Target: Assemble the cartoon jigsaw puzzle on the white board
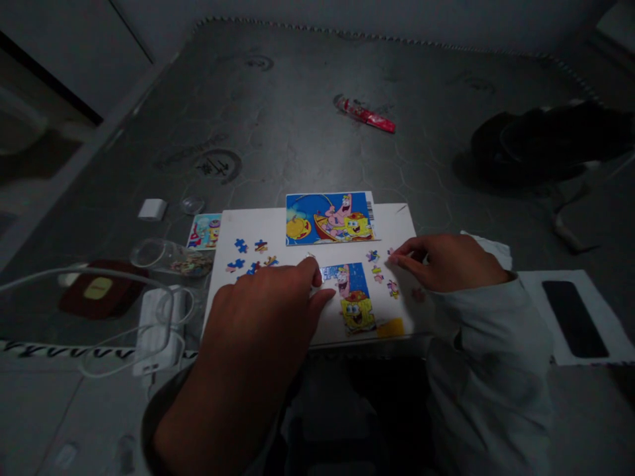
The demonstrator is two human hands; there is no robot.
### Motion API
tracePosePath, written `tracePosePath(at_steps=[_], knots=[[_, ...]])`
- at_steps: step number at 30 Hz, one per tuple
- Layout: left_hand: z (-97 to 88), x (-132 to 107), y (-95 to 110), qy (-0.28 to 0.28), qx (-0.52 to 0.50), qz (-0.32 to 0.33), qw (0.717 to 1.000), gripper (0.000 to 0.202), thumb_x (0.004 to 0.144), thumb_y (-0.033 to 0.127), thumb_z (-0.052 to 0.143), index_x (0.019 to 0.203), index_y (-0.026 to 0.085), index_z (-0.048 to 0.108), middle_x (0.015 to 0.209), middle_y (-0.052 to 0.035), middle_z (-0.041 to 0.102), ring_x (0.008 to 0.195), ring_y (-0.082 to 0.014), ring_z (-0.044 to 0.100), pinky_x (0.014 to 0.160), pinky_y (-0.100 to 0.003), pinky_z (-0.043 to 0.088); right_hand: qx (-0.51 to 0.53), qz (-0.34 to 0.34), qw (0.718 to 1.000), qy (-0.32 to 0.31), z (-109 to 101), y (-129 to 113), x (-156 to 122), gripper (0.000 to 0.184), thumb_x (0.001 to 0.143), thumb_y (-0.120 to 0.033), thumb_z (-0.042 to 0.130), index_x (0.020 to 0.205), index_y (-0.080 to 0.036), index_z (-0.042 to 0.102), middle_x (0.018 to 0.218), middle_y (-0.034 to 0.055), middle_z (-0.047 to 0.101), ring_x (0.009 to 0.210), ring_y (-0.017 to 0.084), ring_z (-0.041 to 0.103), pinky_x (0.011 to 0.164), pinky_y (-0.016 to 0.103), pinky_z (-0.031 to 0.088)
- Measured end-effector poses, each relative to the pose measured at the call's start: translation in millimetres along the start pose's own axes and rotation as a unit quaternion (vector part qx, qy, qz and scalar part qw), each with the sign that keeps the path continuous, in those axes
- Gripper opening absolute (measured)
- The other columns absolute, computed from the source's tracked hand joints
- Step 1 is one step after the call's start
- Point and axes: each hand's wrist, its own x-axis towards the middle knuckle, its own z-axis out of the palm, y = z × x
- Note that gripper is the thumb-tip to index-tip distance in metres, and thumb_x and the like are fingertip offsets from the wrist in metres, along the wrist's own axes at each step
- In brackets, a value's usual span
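Note:
A partly joined jigsaw puzzle (357,304) with a yellow cartoon character lies on a white board (297,330). My left hand (268,304) rests at its left side, fingers curled and thumb slightly apart; a small shiny bit shows by the index knuckle, and what the fingers hold, if anything, is hidden. On the right, my right hand (451,261) pinches a small puzzle piece (391,252) between thumb and fingertips. Loose puzzle pieces (378,274) lie between that hand and the joined part. More blue pieces (241,246) are spread beyond my left hand. A picture card (330,218) sits at the board's far edge.
Left of the board are a clear jar (171,256) on its side, a brown case (102,291), a white power strip (159,324) with cables and a white cube (153,209). A red cutter (367,116) lies farther back. A dark phone (575,320) lies right, below a black object (546,145).

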Motion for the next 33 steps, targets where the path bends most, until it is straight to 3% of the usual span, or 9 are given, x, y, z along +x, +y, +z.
tracePosePath(at_steps=[8,13,17,21,24,27,33], knots=[[-5.3,3,-6,-0.044,-0.006,-0.047,0.998,0.027,0.099,0.051,0.054,0.105,0.031,0.072,0.085,-0.0081,0.075,0.070,-0.0305,0.067,0.062,-0.038,0.045,0.035,-0.014,0.995,-0.096,-2,-3,-4,0.029,0.080,-0.041,0.076,0.107,-0.032,0.076,0.089,-0.0015,0.077,0.079,0.020,0.070,0.070,0.033,0.049],[-6.4,2,-16,-0.029,-0.002,-0.061,0.998,0.029,0.095,0.053,0.058,0.103,0.030,0.074,0.082,-0.0082,0.074,0.069,-0.0316,0.068,0.063,-0.039,0.047,0.005,0.026,0.997,-0.076,-4,7,-11,0.031,0.077,-0.038,0.078,0.107,-0.031,0.076,0.091,-0.0006,0.078,0.079,0.021,0.072,0.066,0.034,0.050],[-8.3,0,-38,0.009,0.009,-0.113,0.994,0.029,0.097,0.052,0.055,0.105,0.031,0.074,0.088,-0.0078,0.078,0.073,-0.0334,0.070,0.064,-0.041,0.050,0.009,0.030,0.998,-0.063,-8,8,-17,0.029,0.077,-0.039,0.077,0.105,-0.030,0.075,0.090,0.0001,0.079,0.080,0.022,0.074,0.068,0.035,0.052],[-10.6,-1,-66,0.058,-0.018,-0.118,0.991,0.036,0.103,0.040,0.041,0.112,0.027,0.074,0.106,-0.0107,0.080,0.091,-0.0360,0.074,0.078,-0.046,0.054,0.016,0.048,0.996,-0.079,-5,10,-13,0.025,0.080,-0.041,0.073,0.103,-0.032,0.075,0.094,0.0004,0.080,0.086,0.026,0.075,0.072,0.039,0.055],[-10.4,0,-80,0.060,-0.028,-0.159,0.985,0.037,0.104,0.035,0.040,0.116,0.023,0.072,0.114,-0.0128,0.079,0.103,-0.0371,0.073,0.084,-0.047,0.054,0.031,0.031,0.996,-0.082,-1,13,-6,0.023,0.081,-0.043,0.073,0.101,-0.031,0.074,0.091,0.0024,0.080,0.081,0.028,0.075,0.071,0.042,0.056],[-7.9,1,-85,0.066,-0.034,-0.179,0.981,0.031,0.104,0.034,0.046,0.114,0.022,0.072,0.118,-0.0119,0.078,0.107,-0.0355,0.073,0.088,-0.046,0.053,0.037,0.021,0.996,-0.074,1,12,-3,0.021,0.083,-0.043,0.070,0.099,-0.031,0.074,0.087,0.0040,0.080,0.075,0.027,0.075,0.066,0.041,0.054],[-0.5,5,-87,0.096,-0.080,-0.145,0.981,0.020,0.099,0.035,0.059,0.106,0.027,0.076,0.110,-0.0060,0.080,0.104,-0.0298,0.072,0.087,-0.040,0.053,0.034,0.032,0.997,-0.064,5,7,-4,0.019,0.084,-0.043,0.068,0.098,-0.033,0.075,0.089,0.0066,0.081,0.069,0.026,0.073,0.064,0.041,0.051]])
